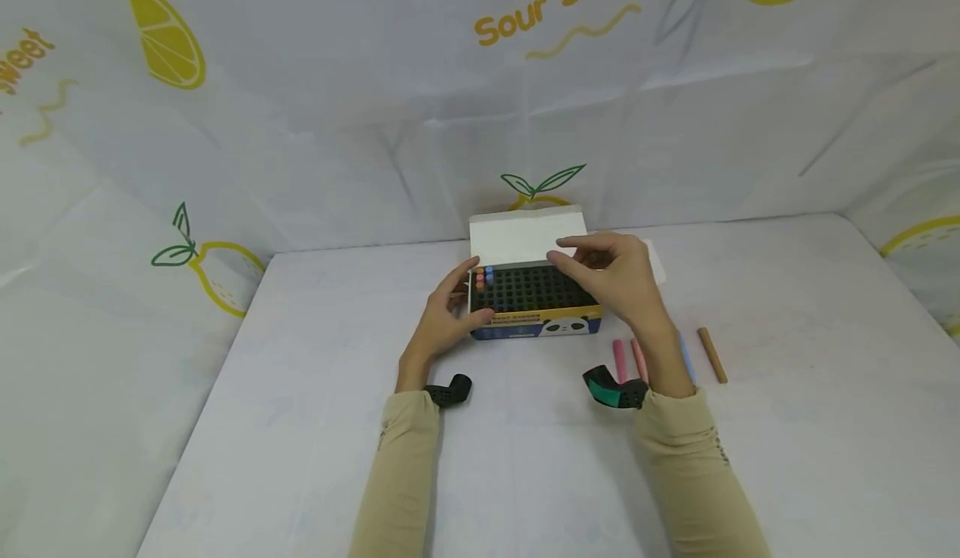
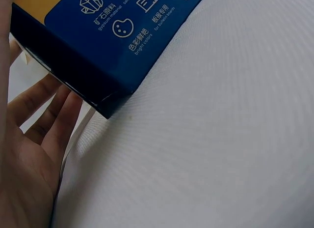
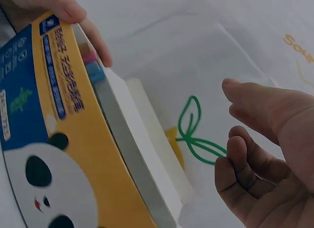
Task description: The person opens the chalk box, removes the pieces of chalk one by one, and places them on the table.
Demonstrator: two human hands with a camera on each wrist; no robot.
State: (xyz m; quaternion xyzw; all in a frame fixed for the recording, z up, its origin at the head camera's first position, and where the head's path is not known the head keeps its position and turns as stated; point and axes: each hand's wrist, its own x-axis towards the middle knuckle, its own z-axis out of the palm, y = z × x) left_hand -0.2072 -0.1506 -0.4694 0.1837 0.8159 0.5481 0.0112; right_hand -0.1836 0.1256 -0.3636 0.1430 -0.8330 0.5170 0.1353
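A chalk box [image 1: 572, 326] with a panda on its yellow and blue front stands with its white lid [image 1: 525, 237] raised at the back. Inside is a black insert [image 1: 528, 287] full of holes; several chalk sticks [image 1: 480, 278] in orange, pink and blue stand at its left end. My left hand [image 1: 442, 316] grips the box's left end, thumb on the front edge and fingers along the side. Over the right end hovers my right hand [image 1: 618, 279], thumb and forefinger apart. In the right wrist view nothing lies between those loosely bent fingers [image 3: 260, 95].
To the right of the box lie a pink chalk [image 1: 619, 361], a salmon chalk [image 1: 640, 360], a blue chalk [image 1: 687, 358] partly behind my right wrist, and a brown chalk [image 1: 712, 355]. A white lemon-print cloth [image 1: 360, 166] hangs right behind the table.
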